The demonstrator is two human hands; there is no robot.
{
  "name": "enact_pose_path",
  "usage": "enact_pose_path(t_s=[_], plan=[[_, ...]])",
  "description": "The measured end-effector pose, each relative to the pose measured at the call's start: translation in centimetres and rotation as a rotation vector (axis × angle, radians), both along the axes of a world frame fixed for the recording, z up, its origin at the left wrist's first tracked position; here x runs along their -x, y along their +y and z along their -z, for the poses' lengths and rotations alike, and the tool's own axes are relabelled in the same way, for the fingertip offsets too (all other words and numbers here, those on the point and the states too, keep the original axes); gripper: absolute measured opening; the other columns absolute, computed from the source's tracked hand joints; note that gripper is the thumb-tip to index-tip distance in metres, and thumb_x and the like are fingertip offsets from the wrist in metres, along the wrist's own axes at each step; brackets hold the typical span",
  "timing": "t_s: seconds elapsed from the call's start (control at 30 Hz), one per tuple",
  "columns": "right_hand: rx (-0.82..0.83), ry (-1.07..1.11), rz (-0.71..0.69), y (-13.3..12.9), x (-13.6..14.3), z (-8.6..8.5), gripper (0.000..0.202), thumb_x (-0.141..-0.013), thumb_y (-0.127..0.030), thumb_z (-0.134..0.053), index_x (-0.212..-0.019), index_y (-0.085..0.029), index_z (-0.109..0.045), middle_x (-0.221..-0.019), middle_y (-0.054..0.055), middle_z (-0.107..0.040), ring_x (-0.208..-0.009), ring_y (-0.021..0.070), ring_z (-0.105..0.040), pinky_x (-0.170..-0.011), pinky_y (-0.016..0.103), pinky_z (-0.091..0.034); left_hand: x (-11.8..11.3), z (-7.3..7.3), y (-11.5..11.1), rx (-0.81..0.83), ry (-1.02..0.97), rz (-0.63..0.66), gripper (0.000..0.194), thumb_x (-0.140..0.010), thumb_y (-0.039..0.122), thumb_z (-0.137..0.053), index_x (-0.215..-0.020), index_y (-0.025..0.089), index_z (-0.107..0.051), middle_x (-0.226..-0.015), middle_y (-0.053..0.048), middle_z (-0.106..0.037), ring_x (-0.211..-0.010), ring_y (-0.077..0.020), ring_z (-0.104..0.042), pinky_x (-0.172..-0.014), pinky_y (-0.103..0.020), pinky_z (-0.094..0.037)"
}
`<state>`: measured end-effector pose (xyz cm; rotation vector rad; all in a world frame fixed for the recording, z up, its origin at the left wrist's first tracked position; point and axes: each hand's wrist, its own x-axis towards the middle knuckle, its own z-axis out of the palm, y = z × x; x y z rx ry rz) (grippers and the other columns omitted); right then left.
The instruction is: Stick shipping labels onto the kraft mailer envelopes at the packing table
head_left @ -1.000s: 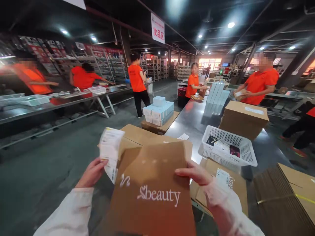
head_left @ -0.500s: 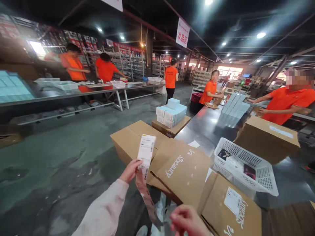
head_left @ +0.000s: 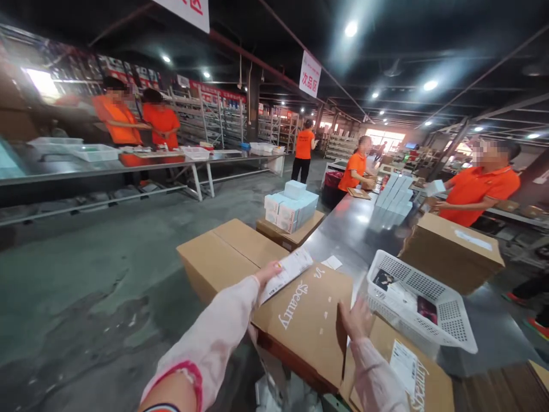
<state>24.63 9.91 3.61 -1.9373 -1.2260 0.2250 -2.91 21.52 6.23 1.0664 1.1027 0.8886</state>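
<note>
My left hand [head_left: 267,273] is closed on a white printed shipping label [head_left: 295,268], which lies along the far left edge of a cardboard box [head_left: 313,326] marked "beauty". My right hand [head_left: 357,318] rests at that box's right side, fingers stretched out and apart, holding nothing. A second cardboard box [head_left: 373,349] with a label [head_left: 404,360] on it stands close to the right, partly covered by my right forearm. Behind the label is a plain closed carton [head_left: 223,246]. The far end of the label reaches the marked box's back corner.
A white perforated basket [head_left: 454,326] with several small packs sits on the metal table [head_left: 334,234]. Light blue boxes [head_left: 291,206] are stacked on a carton beyond. Another large carton [head_left: 454,243] stands at the right, near a co-worker [head_left: 480,191] holding a pale blue box.
My left hand has carried the label right and up, from hanging in front of the boxes onto the marked box. My right hand has risen from the bottom edge to the box's right side.
</note>
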Motion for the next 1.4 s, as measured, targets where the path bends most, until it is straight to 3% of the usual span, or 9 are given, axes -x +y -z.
enact_pose_path(t_s=[0.1, 0.23, 0.3, 0.4, 0.53, 0.7, 0.97, 1.23, 1.4], plan=[[0.100, 0.289, -0.247, -5.4, 2.6, -0.9, 0.078, -0.071, -0.072, -0.044, -0.114, -0.009, -0.057, -0.114, 0.024, -0.061, -0.103, 0.0355, -0.059, -0.087, 0.049, -0.047, 6.0, -1.5, -3.9, -0.034, -0.019, -0.085, 0.040, -0.063, 0.043, -0.078, -0.084, 0.013, -0.062, -0.078, -0.005, -0.070, -0.078, -0.0201, -0.064, -0.072, -0.029, -0.047], [0.322, 0.847, -0.883, -11.9, 9.9, -1.2, 0.075, -0.060, -0.063, -0.073, -0.119, -0.019, -0.059, -0.111, 0.014, -0.066, -0.095, 0.0286, -0.064, -0.077, 0.039, -0.052, 9.8, -1.4, -14.9, -0.123, -0.083, -0.037, 0.048, -0.065, 0.053, -0.074, -0.092, 0.014, -0.063, -0.088, -0.006, -0.071, -0.082, -0.0209, -0.063, -0.075, -0.029, -0.048], [0.210, 0.974, -0.912, -13.4, 13.0, -1.4, 0.091, -0.049, -0.063, -0.080, -0.125, -0.020, -0.055, -0.118, 0.014, -0.064, -0.101, 0.0300, -0.062, -0.079, 0.039, -0.052, 8.5, -0.4, -20.4, -0.114, -0.084, 0.038, 0.045, -0.070, 0.053, -0.071, -0.094, 0.016, -0.063, -0.090, -0.006, -0.070, -0.082, -0.0206, -0.063, -0.072, -0.029, -0.048], [0.129, 0.963, -0.678, -13.9, 15.0, -2.1, 0.067, -0.061, -0.065, -0.071, -0.105, -0.015, -0.065, -0.103, 0.015, -0.071, -0.095, 0.0305, -0.065, -0.084, 0.043, -0.051, 5.0, 0.6, -25.1, -0.128, -0.060, 0.118, 0.044, -0.067, 0.052, -0.073, -0.088, 0.016, -0.062, -0.089, -0.006, -0.068, -0.084, -0.0207, -0.062, -0.073, -0.028, -0.047], [0.168, 0.754, -0.762, -13.7, 13.8, -3.2, 0.049, -0.072, -0.056, -0.067, -0.094, -0.013, -0.070, -0.097, 0.016, -0.073, -0.090, 0.0309, -0.067, -0.085, 0.044, -0.052, 1.7, -0.6, -24.6, -0.202, -0.094, -0.058, 0.050, -0.065, 0.049, -0.076, -0.099, 0.015, -0.062, -0.095, -0.008, -0.067, -0.090, -0.0211, -0.061, -0.083, -0.030, -0.046], [0.125, 0.564, -0.717, -12.4, 10.6, -5.2, 0.045, -0.070, -0.054, -0.068, -0.095, -0.016, -0.071, -0.092, 0.012, -0.074, -0.085, 0.0276, -0.069, -0.077, 0.037, -0.057, -0.9, -1.8, -22.9, -0.141, -0.134, -0.132, 0.046, -0.064, 0.056, -0.072, -0.072, 0.012, -0.062, -0.066, -0.003, -0.061, -0.062, -0.0135, -0.053, -0.061, -0.025, -0.041], [0.229, 0.499, -0.737, -11.0, 8.3, -6.2, 0.045, -0.066, -0.060, -0.068, -0.078, -0.017, -0.074, -0.075, 0.010, -0.074, -0.070, 0.0259, -0.069, -0.064, 0.034, -0.056, -5.2, 0.6, -23.4, -0.087, -0.077, -0.297, 0.048, -0.060, 0.060, -0.071, -0.054, 0.017, -0.051, -0.053, 0.003, -0.049, -0.055, -0.0114, -0.042, -0.053, -0.024, -0.034], [0.176, 0.320, -0.755, -6.5, 7.8, -7.0, 0.046, -0.063, -0.062, -0.068, -0.066, -0.017, -0.070, -0.067, 0.008, -0.071, -0.066, 0.0228, -0.064, -0.063, 0.033, -0.051, -3.4, 0.9, -21.8, 0.112, -0.280, 0.084, 0.054, -0.046, 0.043, -0.084, -0.084, 0.008, -0.068, -0.076, -0.006, -0.066, -0.067, -0.0166, -0.056, -0.069, -0.029, -0.043], [0.024, 0.127, -0.784, -6.3, 8.0, -10.9, 0.042, -0.069, -0.062, -0.065, -0.067, -0.021, -0.071, -0.073, 0.008, -0.071, -0.070, 0.0235, -0.065, -0.069, 0.036, -0.051, -1.6, 1.7, -22.7, -0.131, -0.137, -0.085, 0.046, -0.058, 0.035, -0.079, -0.096, 0.011, -0.071, -0.093, -0.009, -0.068, -0.086, -0.0225, -0.059, -0.078, -0.030, -0.045]])
